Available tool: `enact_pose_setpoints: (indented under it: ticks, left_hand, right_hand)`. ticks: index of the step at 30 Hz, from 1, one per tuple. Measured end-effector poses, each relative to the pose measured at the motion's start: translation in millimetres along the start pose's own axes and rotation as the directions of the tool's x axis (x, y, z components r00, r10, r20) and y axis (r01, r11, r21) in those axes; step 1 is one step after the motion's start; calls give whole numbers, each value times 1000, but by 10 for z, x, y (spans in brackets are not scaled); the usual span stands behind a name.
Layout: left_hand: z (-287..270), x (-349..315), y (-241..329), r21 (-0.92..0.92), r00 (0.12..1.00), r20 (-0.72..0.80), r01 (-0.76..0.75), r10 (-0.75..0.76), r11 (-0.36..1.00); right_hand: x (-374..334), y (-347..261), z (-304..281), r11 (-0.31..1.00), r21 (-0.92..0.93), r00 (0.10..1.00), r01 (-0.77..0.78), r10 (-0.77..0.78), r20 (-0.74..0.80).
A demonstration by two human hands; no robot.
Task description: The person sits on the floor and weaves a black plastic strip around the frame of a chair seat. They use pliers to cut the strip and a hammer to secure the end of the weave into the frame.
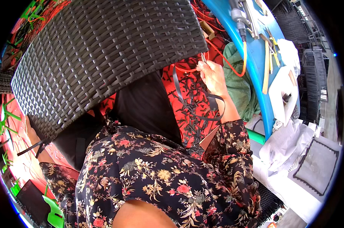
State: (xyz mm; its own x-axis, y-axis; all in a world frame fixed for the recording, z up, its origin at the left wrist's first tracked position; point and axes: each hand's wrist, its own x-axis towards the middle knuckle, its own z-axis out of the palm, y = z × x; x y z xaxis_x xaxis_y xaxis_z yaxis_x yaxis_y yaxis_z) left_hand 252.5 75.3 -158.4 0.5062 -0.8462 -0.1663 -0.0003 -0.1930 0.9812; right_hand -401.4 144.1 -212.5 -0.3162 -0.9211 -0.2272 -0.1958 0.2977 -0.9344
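A large panel of dark grey woven plastic strips (111, 41) lies tilted across my lap, its near edge bowed. At its left corner, my left hand (30, 131) grips the edge; the panel partly hides the fingers. Loose strip ends (37, 146) hang there. My right hand (213, 76), close to the panel's right corner, is closed on a small metal tool (203, 57) whose pointed tip stands up between thumb and fingers; its kind is unclear. A loose black strip (213, 118) curls below the right wrist.
Black strip offcuts (191, 98) litter the red floor covering. On the right, a blue table (251, 57) bears an air tool with an orange hose (244, 57), a hammer (266, 68) and yellow-handled tools. Green cloth (234, 76) hangs beside it. Green frames (1, 121) stand at left.
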Motion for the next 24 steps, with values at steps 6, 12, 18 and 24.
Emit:
enact_pose_setpoints:
  ticks: [6,12,18,24]
  left_hand:
    - [54,-57,38,3,1000,-22,-4,4,1000]
    - [133,-92,19,-6,999,-33,-2,2,1000]
    - [35,-92,-2,15,998,-67,6,-5,1000]
    - [100,-74,-27,-23,998,-33,49,-49,999]
  right_hand:
    - [57,-50,-8,999,50,1000,-10,9,26]
    - [56,23,72,871,492,998,0,-29,51]
    - [-11,34,-76,566,823,998,-50,-4,63]
    - [-4,169,-430,974,64,972,-218,210,110]
